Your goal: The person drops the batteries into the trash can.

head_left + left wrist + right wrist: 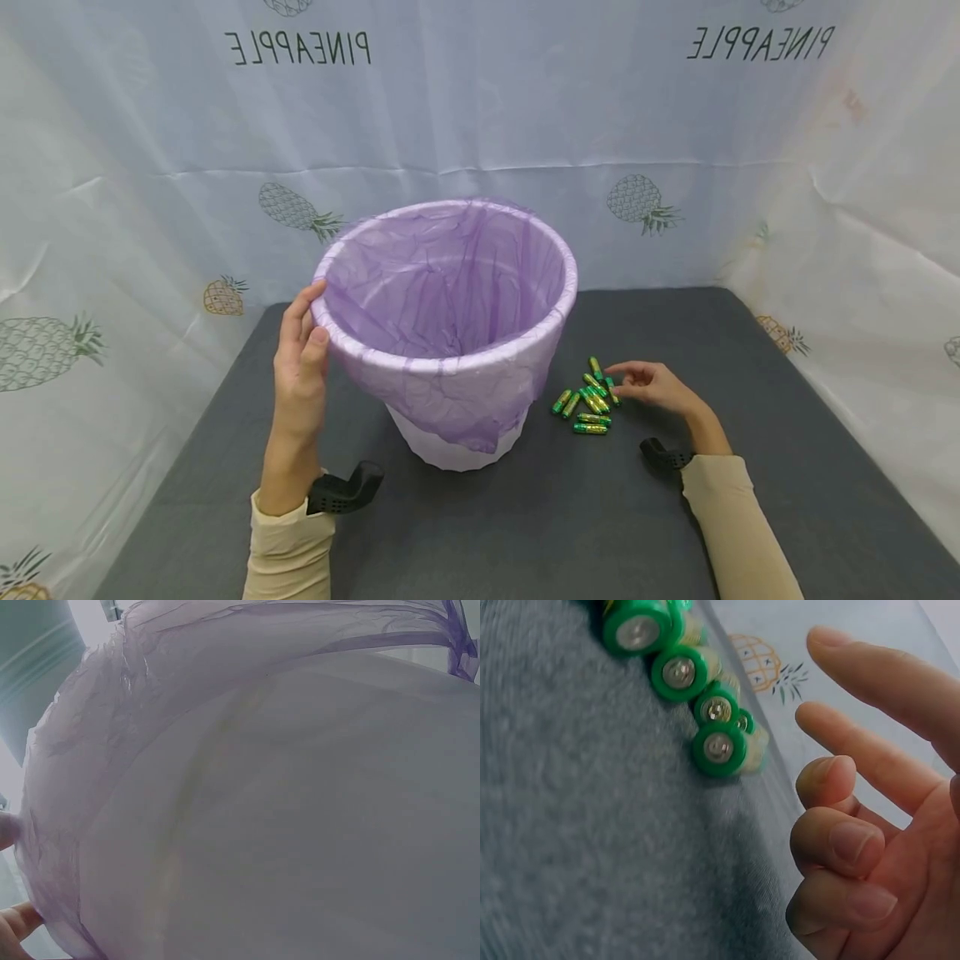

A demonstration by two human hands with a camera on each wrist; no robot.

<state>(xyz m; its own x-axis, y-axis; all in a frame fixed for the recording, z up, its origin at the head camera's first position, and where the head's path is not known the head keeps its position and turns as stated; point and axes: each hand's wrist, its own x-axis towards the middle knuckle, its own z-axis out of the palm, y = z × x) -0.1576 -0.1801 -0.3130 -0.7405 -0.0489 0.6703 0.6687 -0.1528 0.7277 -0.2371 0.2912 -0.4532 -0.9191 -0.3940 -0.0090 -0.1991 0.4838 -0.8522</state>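
A white trash bin [457, 454] stands on the dark table, lined with a translucent purple trash bag [442, 275] folded over its rim. My left hand [298, 387] holds the bin's left rim through the bag, fingertips at the edge and thumb on the outer side. In the left wrist view, two fingertips touch the bag's fold [90, 765]. Several green and gold batteries [594, 400] lie in a loose cluster right of the bin. My right hand [656, 387] hovers beside them, thumb and index finger apart, the other fingers loosely bent, nothing between them.
The dark table [450, 542] extends around the bin and batteries. A pale curtain [480, 108] printed with pineapples hangs behind and along both sides. Black devices [348, 487] are strapped to both wrists.
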